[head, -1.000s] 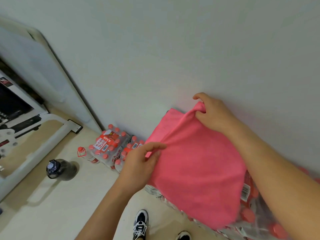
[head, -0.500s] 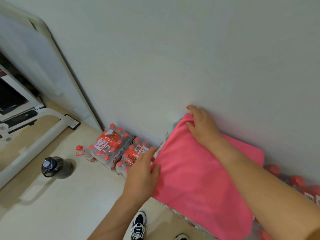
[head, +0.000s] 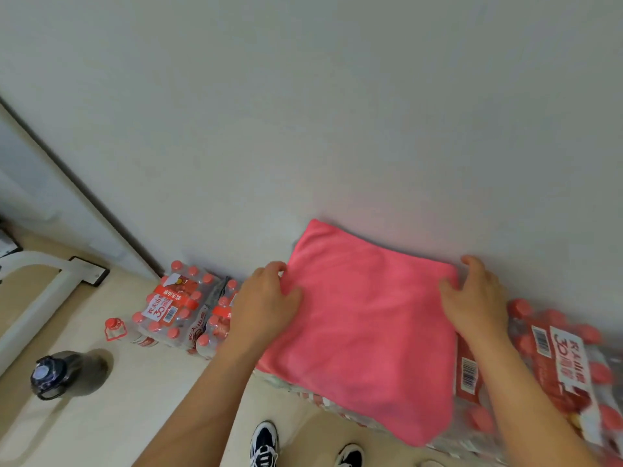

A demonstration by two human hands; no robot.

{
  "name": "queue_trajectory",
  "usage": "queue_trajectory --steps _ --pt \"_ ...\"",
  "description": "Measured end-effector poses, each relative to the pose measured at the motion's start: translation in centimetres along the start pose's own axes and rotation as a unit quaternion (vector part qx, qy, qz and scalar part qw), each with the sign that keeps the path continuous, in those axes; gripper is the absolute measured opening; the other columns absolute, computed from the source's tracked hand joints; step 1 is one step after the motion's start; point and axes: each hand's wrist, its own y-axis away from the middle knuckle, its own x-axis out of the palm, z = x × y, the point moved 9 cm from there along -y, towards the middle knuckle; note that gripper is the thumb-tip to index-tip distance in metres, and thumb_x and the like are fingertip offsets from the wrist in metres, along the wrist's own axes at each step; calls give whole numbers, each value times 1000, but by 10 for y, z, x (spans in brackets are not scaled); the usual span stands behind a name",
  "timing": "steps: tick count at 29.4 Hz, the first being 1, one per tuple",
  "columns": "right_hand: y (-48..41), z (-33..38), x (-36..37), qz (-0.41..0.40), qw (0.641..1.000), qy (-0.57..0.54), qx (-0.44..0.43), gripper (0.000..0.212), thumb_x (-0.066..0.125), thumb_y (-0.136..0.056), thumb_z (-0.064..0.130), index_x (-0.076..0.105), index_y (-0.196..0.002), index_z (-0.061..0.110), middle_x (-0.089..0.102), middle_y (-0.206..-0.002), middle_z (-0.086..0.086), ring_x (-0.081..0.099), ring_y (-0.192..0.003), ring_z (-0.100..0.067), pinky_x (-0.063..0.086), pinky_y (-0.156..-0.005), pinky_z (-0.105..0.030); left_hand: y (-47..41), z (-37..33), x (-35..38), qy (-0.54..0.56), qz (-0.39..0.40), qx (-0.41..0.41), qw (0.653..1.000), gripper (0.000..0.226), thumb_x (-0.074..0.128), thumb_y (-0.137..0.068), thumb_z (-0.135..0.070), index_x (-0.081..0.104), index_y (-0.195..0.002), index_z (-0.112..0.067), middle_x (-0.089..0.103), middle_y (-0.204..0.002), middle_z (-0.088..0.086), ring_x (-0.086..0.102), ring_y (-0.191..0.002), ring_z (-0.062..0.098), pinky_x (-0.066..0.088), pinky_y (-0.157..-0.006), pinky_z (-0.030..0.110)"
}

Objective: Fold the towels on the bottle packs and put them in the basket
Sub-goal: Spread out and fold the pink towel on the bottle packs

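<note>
Pink towel (head: 364, 318) folded on bottle pack (head: 553, 358); left hand (head: 266, 301) pinches its left edge, right hand (head: 478, 298) grip unclear; basketing remains.

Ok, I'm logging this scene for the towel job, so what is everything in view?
pink towel: one, pink, spread flat by the wall
bottle packs: count unclear, red caps, under and right of the towel
floor packs: two, red caps, floor against the wall, left
loose bottle: one, clear, red cap, floor beside those packs
dark bottle: one, dark, floor far left
white frame: one, white, left edge
shoes: two, black and white, bottom edge
left hand: one, holds the towel's left edge
right hand: one, holds its right edge
</note>
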Motion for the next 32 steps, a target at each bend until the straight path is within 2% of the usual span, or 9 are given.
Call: queue_trajectory --steps 3,8,11,15,17,21,26,29,32 --pt "-8 -31 3 32 995 -67 70 53 54 -89 28 39 -136 9 56 -124 -26 51 -116 -41 41 -96 -45 -40 -19 9 11 -7 -17 1000 50 55 -88 -30 47 -134 -15 61 -119 10 56 -111 28 42 -91 36" --pt "-23 -27 11 18 991 -108 73 45 58 -87 23 43 -125 4 62 -114 -21 59 -106 -38 47 -87 -42 -70 -40 14 23 -45 -34 998 49 57 -87 -26 49 -135 -17 63 -122 8 54 -118 28 42 -96 38" --pt "-25 -28 23 23 991 -108 71 41 63 -81 20 50 -117 4 63 -110 -21 60 -103 -40 49 -87 -44 -67 -54 24 20 -74 -18 997 42 57 -88 -26 55 -129 -15 64 -122 8 56 -114 30 43 -90 36" --pt "-31 -42 35 30 982 -162 91 16 63 -73 14 66 -85 6 67 -83 -14 66 -87 -35 53 -74 -40 -65 -51 22 90 -109 -50 989 29 48 -96 -28 69 -97 -8 68 -91 12 61 -91 33 39 -70 31" --pt "-35 -47 40 62 976 -187 94 6 62 -70 8 66 -70 5 60 -66 -9 63 -70 -26 48 -62 -36 -64 -48 16 164 -117 -66 977 23 56 -94 -26 72 -94 -11 65 -80 3 60 -82 23 43 -69 27" --pt "-35 -57 22 78 956 -273 77 8 63 -64 1 67 -69 -4 53 -61 -8 49 -61 -15 41 -54 -35 -48 -66 4 321 -124 -38 938 14 67 -87 -12 70 -101 -15 63 -76 -5 54 -67 4 45 -57 7" --pt "-7 -68 -32 170 881 -431 99 22 58 -79 -11 64 -76 10 52 -68 -8 45 -55 -13 41 -44 -22 -17 -110 -6 305 -64 18 950 24 61 -79 -5 76 -88 -21 73 -88 -3 60 -79 10 46 -73 25" --pt "-4 -82 -131 100 858 -502 48 24 57 -83 -11 59 -78 12 54 -72 -4 53 -59 -13 51 -45 -20 11 -183 -22 375 -55 93 921 26 55 -71 -5 75 -71 -23 69 -75 -8 53 -75 13 36 -69 32" --pt "9 -90 -246 -72 835 -544 -44 29 55 -81 -14 58 -75 14 56 -73 -3 59 -72 -16 59 -68 -26 44 -261 -50 429 -97 187 878 29 55 -73 -4 75 -75 -25 66 -75 -7 47 -66 10 33 -58 25"
